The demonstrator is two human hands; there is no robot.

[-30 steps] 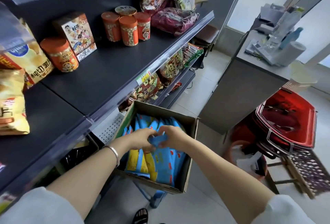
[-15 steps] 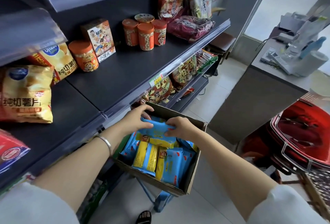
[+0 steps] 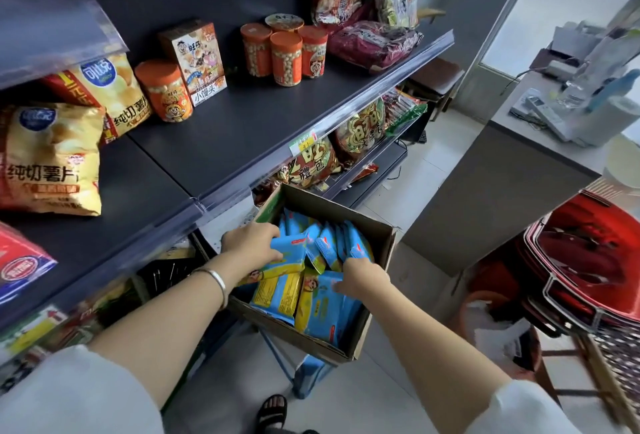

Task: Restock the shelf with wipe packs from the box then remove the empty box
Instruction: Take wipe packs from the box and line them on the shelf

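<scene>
dark shop shelving [image 3: 221, 136] on the left, pale tiled floor [image 3: 433, 170], grey counter [image 3: 498, 191] on the right, stacked red baskets [image 3: 588, 260], bright daylight window [image 3: 571, 1]

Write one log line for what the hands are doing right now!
stage: taking packs | left hand: holding wipe pack | right hand: on packs in box | shelf: no wipe packs visible

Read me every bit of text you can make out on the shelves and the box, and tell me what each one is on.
"纯切薯片": yellow crisp bag, far left.
"纯切薯": second crisp bag, partly hidden.
"小馒头": snack carton.
"旺仔": same carton, top.
"旺旺" and "大礼包": red bags on the lower shelf, approximate.
Price tag, orange tubs, wipe packs in the box: too blurred.
</scene>
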